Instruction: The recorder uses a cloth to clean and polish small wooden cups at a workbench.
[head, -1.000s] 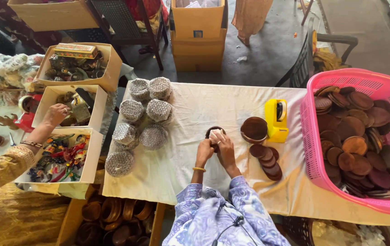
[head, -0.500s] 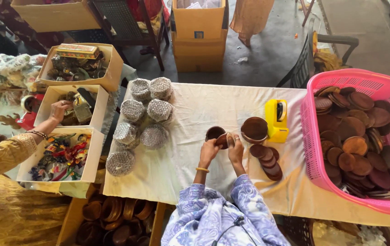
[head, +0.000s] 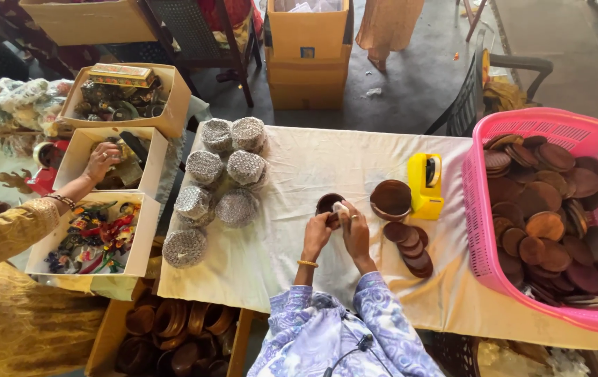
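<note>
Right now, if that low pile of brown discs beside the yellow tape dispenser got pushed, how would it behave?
The brown discs overlap loosely in a slanted pile, so they would probably slide apart rather than move together. They look flat, stiff and wooden, so bending seems unlikely. The cloth-covered table may grip them somewhat and bunch under a push. The yellow tape dispenser could block them.

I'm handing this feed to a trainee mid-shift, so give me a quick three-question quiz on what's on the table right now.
1. True or false: the pink basket holds dark round wooden discs.
2. Which thing stands between the stacked discs and the basket? A) yellow tape dispenser B) cardboard box C) mesh-wrapped bundle
3. What do the left hand and right hand hold together?

Key: 1 true. 2 A. 3 A small dark round wooden cup with a pale scrap at the fingers.
</note>
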